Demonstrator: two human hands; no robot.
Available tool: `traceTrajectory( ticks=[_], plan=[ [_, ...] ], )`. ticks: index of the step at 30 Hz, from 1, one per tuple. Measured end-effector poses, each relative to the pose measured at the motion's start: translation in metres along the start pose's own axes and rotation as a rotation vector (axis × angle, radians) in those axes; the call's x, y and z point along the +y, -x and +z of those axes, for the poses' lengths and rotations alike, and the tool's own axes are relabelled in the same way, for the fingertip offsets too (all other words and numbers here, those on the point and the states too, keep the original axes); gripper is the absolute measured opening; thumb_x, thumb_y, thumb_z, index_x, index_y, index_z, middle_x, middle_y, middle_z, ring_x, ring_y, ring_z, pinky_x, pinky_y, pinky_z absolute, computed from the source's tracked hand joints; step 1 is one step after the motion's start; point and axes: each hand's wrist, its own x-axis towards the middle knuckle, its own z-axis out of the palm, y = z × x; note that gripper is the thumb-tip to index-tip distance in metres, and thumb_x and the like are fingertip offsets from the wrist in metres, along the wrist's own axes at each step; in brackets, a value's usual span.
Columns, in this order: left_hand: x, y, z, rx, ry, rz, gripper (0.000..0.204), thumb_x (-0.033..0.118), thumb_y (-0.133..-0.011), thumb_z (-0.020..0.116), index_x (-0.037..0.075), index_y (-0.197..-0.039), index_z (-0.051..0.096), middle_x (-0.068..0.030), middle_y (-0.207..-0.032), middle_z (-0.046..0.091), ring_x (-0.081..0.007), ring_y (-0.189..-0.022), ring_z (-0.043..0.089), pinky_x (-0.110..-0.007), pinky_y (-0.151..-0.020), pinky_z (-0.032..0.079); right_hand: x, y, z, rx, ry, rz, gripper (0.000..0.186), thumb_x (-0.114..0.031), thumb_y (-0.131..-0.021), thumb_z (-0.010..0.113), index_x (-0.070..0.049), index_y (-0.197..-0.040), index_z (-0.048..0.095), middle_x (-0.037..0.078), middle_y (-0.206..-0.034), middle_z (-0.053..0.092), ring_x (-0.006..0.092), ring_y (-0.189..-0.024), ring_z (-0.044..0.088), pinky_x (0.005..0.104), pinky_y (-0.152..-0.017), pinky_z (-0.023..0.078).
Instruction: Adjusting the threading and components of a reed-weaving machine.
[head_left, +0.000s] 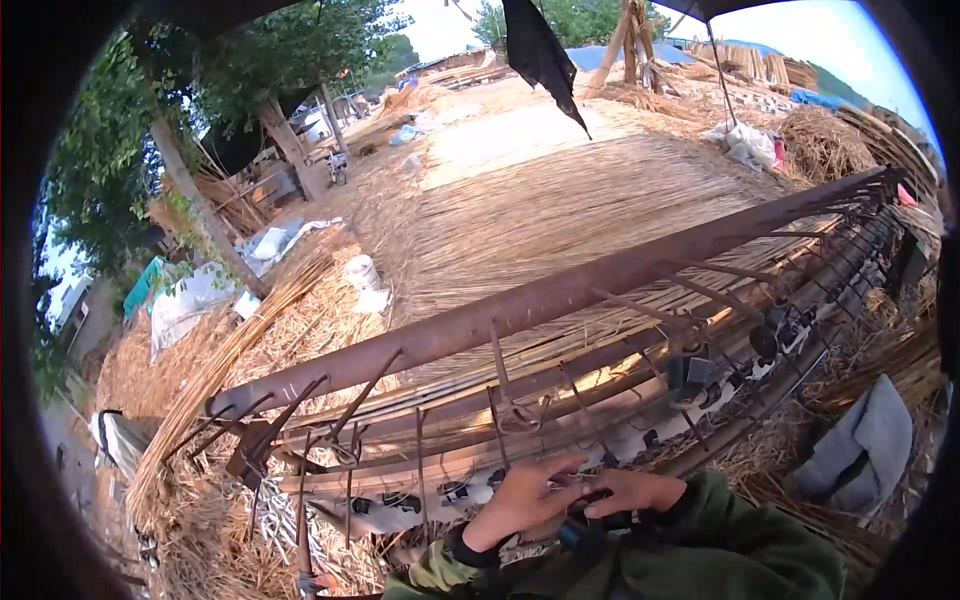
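My left hand (522, 498) and my right hand (630, 491) meet at the near edge of a reed-weaving frame, close to my body. The fingers of both are bent inward around a small dark thing (598, 496) that I cannot make out. In front of them runs the frame's rusty pipe (540, 305), with several thin metal rods (500, 365) sticking out toward me. Long pale reeds (440, 395) lie along the frame behind the rods. Several black clip-like parts (455, 491) line the near rail.
Beyond the pipe a wide reed mat (570, 205) stretches away over the ground. A long bundle of reeds (235, 360) and a white bucket (361, 272) are at the left. A grey cloth (868, 445) lies at the right. Black sheeting (541, 55) hangs overhead.
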Motion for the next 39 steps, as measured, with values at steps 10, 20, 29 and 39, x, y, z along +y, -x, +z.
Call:
traceTrajectory(
  ticks=[10, 20, 29, 39],
  plan=[
    [-0.046, -0.030, 0.005, -0.024, -0.703, 0.715, 0.021, 0.014, -0.071, 0.066, 0.010, -0.091, 0.063, -0.0060, -0.070, 0.054, -0.0257, -0.069, 0.056, -0.037, -0.061, 0.046, -0.043, 0.020, -0.020, -0.172, 0.180, 0.040, 0.043, -0.034, -0.088, 0.056, -0.005, -0.120, 0.056, 0.010, -0.105, 0.062, 0.0153, -0.095, 0.055, 0.0308, -0.085, 0.042],
    [-0.021, 0.013, -0.010, -0.267, -0.175, 0.568, 0.025, 0.013, -0.084, 0.061, 0.006, -0.108, 0.060, -0.0098, -0.074, 0.062, -0.0237, -0.068, 0.060, -0.035, -0.063, 0.048, -0.032, 0.102, -0.059, -0.241, 0.278, 0.066, 0.045, -0.027, -0.087, 0.061, -0.005, -0.124, 0.050, 0.009, -0.120, 0.055, 0.0181, -0.109, 0.051, 0.0330, -0.093, 0.040],
    [-0.008, -0.049, -0.027, 0.326, 1.015, 0.263, 0.079, 0.035, -0.077, 0.068, 0.006, -0.138, 0.028, -0.0037, -0.114, 0.053, -0.0161, -0.097, 0.052, -0.031, -0.084, 0.042, 0.013, -0.087, -0.003, -0.064, -0.106, -0.192, 0.042, -0.035, -0.091, 0.052, -0.003, -0.118, 0.050, 0.006, -0.115, 0.053, 0.0135, -0.103, 0.048, 0.0283, -0.091, 0.038],
    [-0.090, -0.003, 0.009, 0.224, 0.368, -0.014, 0.046, 0.020, -0.092, 0.053, 0.003, -0.131, 0.037, -0.0103, -0.115, 0.053, -0.0183, -0.095, 0.053, -0.031, -0.084, 0.043, 0.009, -0.143, -0.028, 0.445, -1.188, 0.136, 0.023, -0.027, -0.094, 0.039, -0.009, -0.087, 0.052, 0.005, -0.076, 0.056, 0.0176, -0.067, 0.056, 0.0332, -0.059, 0.047]
  ],
)
